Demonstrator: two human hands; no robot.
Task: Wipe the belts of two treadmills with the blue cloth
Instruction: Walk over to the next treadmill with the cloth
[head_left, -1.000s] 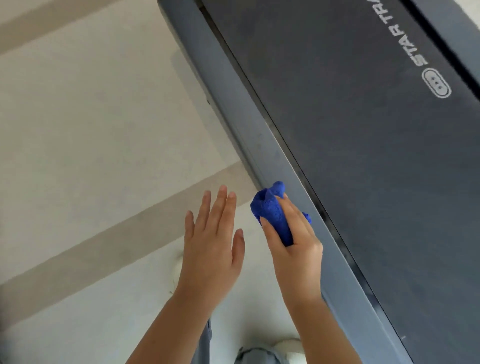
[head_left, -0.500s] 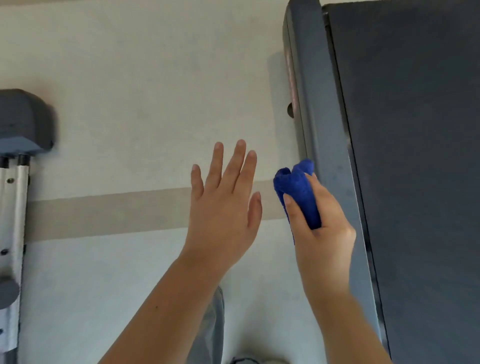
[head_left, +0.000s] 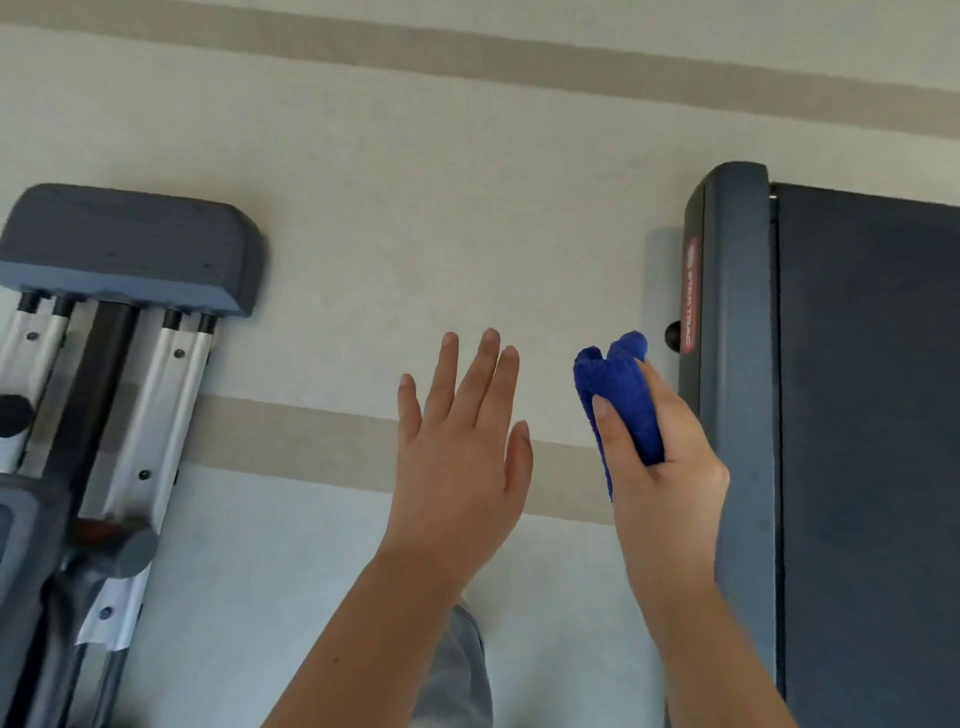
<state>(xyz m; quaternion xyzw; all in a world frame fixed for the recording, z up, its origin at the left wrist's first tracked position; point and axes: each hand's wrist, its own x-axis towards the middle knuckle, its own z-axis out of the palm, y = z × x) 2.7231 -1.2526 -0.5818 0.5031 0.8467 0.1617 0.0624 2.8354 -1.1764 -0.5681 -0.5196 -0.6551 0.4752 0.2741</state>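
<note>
My right hand (head_left: 670, 467) grips a bunched blue cloth (head_left: 621, 395) over the floor, just left of a treadmill's grey side rail (head_left: 740, 364). The dark treadmill belt (head_left: 872, 441) fills the right edge of the view; the cloth is off it. My left hand (head_left: 462, 447) hovers flat with straight fingers over the floor, holding nothing.
Another exercise machine (head_left: 104, 364) with silver rails and a grey end cap lies at the left. Pale floor (head_left: 363, 234) with beige stripes spreads between the two machines. A grey trouser leg (head_left: 462, 670) shows at the bottom.
The view has swung left and away from the treadmill; its belt now sits at the right edge and the left machine shows more. Both hands keep their poses, cloth still gripped.
</note>
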